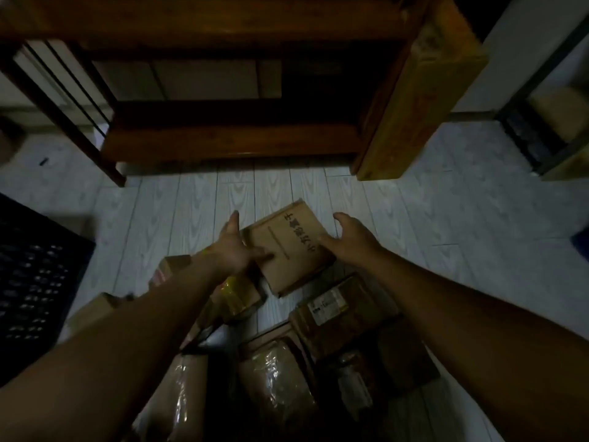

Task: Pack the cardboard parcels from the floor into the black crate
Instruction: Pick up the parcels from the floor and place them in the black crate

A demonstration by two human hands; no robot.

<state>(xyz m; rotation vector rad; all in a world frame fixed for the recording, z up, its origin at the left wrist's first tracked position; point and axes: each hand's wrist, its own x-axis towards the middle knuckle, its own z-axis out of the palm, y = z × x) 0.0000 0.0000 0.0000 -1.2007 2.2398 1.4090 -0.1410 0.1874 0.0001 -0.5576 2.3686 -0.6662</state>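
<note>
Two hands bracket one printed parcel [287, 250] at the middle of the frame, because it is too broad for a single hand to lift cleanly. The left hand [234, 247] lies along the parcel's left edge with its fingers straight and apart and its thumb resting on the top face, so it steadies rather than clamps. The right hand [350, 240] curves round the right edge, thumb on top and fingers bent over the far side, and looks to be gripping. The parcel sits tilted, its lower end seemingly resting on the taped parcels [280, 378] heaped on the floor [446, 218] in the lower middle. This probably made it the easiest to reach first.

The black crate [35, 282] stands at the left edge of the frame, well apart from the heap. In the small part visible its inside shows no parcels, so the packing looks to be at an early stage. Carrying the parcel there would call for a swing to the left.

A wooden shelf unit [223, 138] fills the upper frame, and a long carton [414, 106] leans against its right end.
</note>
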